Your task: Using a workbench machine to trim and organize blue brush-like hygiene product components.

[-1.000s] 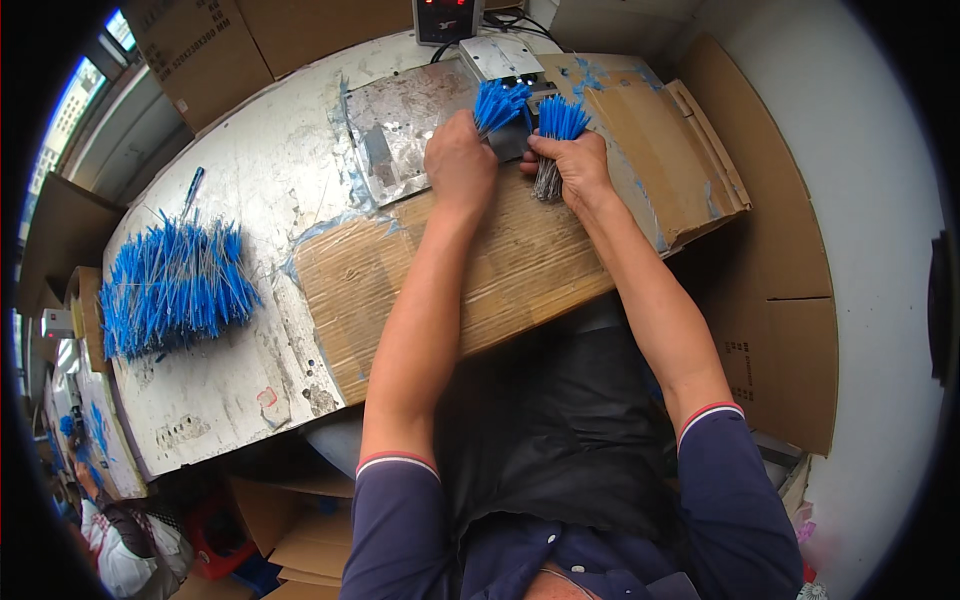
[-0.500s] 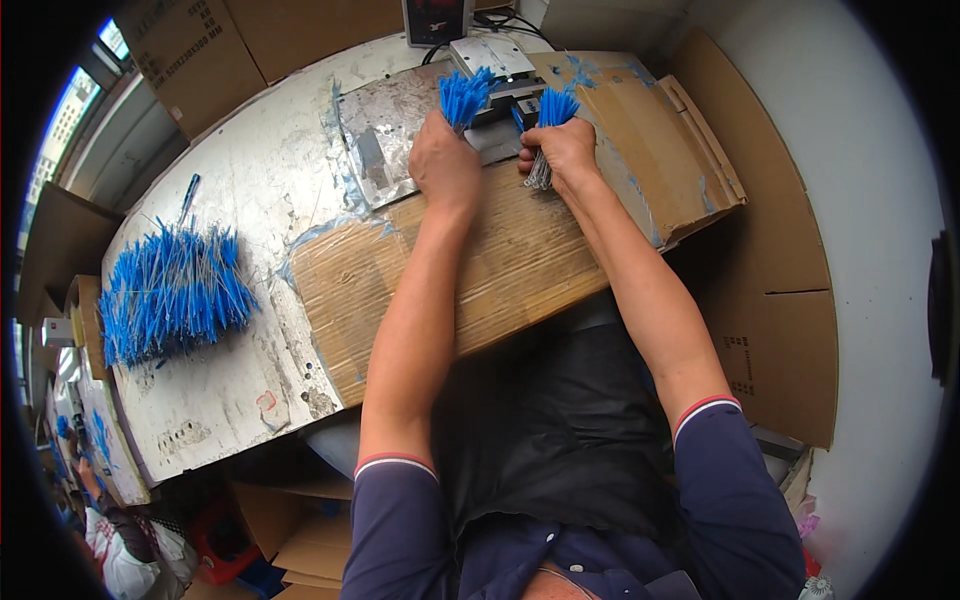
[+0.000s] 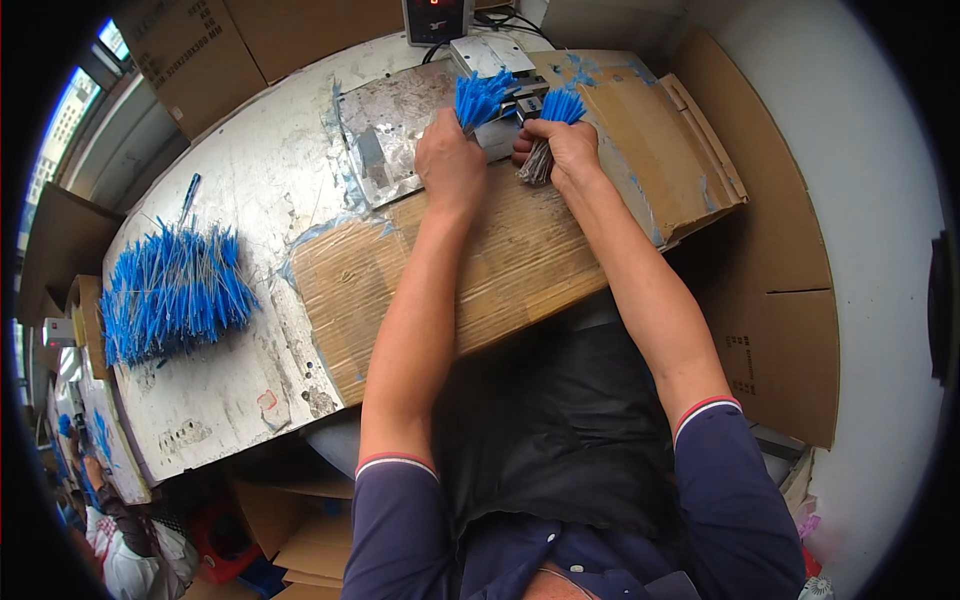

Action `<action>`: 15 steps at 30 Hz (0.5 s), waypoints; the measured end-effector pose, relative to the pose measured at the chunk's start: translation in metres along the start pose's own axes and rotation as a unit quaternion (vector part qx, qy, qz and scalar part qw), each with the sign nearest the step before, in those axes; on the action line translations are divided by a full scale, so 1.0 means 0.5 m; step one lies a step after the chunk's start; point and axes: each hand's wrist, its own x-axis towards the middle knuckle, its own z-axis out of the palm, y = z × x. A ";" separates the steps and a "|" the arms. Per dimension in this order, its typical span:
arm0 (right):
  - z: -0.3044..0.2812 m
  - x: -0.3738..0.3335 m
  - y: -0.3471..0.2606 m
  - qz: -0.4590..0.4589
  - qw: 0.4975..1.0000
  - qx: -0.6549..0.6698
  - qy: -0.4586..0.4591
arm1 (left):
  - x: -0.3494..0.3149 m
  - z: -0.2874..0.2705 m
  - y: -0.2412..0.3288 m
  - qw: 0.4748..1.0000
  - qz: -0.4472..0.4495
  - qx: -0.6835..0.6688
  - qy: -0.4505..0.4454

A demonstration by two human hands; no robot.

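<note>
The small metal fixture (image 3: 525, 100) at the far edge of the worktable (image 3: 250, 190) is the hub of everything here. The left hand (image 3: 450, 165) sits just to its left, fingers closed around a bundle of blue-tipped wires (image 3: 483, 95) whose blue ends fan up toward the fixture. The right hand (image 3: 560, 150) is just in front of the fixture, clamped on a second bundle (image 3: 558, 108), blue tips upward and bare grey ends hanging below the fist.

The step in hand looks like feeding wire ends into the fixture (a crimping or cutting station, judging by the digital counter (image 3: 436, 18) behind it). The next move would call for lining the tips up with the fixture's opening, which is too small to make out.

Against the frame half a second back, both hands have drawn slightly toward the body, and the left bundle stands a little closer to the fixture. The loose heap of blue wires (image 3: 170, 295), well left of the fixture, lies unchanged.
</note>
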 end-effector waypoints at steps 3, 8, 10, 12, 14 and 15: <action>-0.016 -0.001 -0.001 0.005 0.998 0.058 -0.019 | -0.001 0.000 0.000 1.000 0.003 0.000 -0.024; -0.046 -0.007 0.005 -0.006 0.995 0.040 -0.092 | 0.001 -0.003 0.007 1.000 0.000 0.006 -0.027; -0.048 -0.006 0.007 -0.017 0.995 0.039 -0.090 | 0.001 -0.005 0.010 1.000 0.000 0.007 -0.030; -0.046 -0.006 0.006 -0.014 0.995 0.027 -0.093 | 0.002 -0.005 0.008 0.999 -0.004 0.011 -0.030; -0.048 -0.005 0.011 -0.022 0.994 0.026 -0.102 | 0.002 -0.004 0.009 0.999 -0.003 0.011 -0.032; -0.050 -0.006 0.013 -0.030 0.993 0.025 -0.111 | 0.002 -0.003 0.010 0.999 -0.002 0.010 -0.034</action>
